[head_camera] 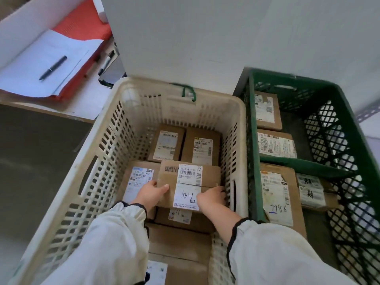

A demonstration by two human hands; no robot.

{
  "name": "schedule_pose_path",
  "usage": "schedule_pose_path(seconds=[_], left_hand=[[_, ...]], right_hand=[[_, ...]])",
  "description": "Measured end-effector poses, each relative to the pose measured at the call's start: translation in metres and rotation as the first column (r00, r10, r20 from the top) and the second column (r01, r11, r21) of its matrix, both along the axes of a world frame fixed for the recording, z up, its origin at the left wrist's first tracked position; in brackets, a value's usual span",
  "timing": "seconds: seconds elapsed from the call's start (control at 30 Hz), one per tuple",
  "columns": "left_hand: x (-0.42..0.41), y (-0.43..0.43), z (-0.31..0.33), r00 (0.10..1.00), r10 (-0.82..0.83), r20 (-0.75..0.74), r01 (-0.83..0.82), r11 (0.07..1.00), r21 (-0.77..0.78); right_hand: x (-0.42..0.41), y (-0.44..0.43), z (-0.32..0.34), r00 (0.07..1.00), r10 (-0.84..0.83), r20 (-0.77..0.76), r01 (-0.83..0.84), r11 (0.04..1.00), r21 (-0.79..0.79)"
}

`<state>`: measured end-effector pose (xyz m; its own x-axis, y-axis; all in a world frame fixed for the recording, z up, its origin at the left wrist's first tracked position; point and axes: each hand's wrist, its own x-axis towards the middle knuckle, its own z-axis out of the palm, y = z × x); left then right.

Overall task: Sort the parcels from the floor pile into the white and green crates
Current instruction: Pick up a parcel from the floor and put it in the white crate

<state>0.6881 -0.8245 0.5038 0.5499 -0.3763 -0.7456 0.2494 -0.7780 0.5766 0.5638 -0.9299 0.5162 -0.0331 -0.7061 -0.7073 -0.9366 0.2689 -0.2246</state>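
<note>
Both my hands reach down into the white crate [115, 128]. They hold a brown cardboard parcel [207, 175] whose white label reads "A34". My left hand [151, 193] grips its left near edge with the thumb on top. My right hand [212, 197] grips its right near corner, close to the crate's right wall. The parcel lies on top of several other labelled cardboard parcels in the crate. The green crate [339, 112] stands right beside it and holds several labelled parcels, one [276, 194] marked "7786". The floor pile is out of view.
A white wall panel [181, 38] rises behind the crates. At the upper left lies a red folder [82, 23] with white papers, a black pen [53, 67] on them and a marker [107, 61] beside them. Dark floor [35, 157] lies left of the white crate.
</note>
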Motion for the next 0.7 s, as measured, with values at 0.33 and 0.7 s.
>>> schedule_pose_path(seconds=[0.33, 0.7], left_hand=[[0.009, 0.004, -0.012, 0.983, -0.148, 0.107, 0.136, 0.984, 0.112], [0.007, 0.009, -0.018, 0.952, -0.271, 0.144, 0.242, 0.952, 0.187]], right_hand=[[-0.004, 0.013, -0.007, 0.994, 0.094, -0.048, -0.093, 0.995, 0.027], [-0.008, 0.011, -0.009, 0.985, 0.138, -0.1, -0.131, 0.989, 0.071]])
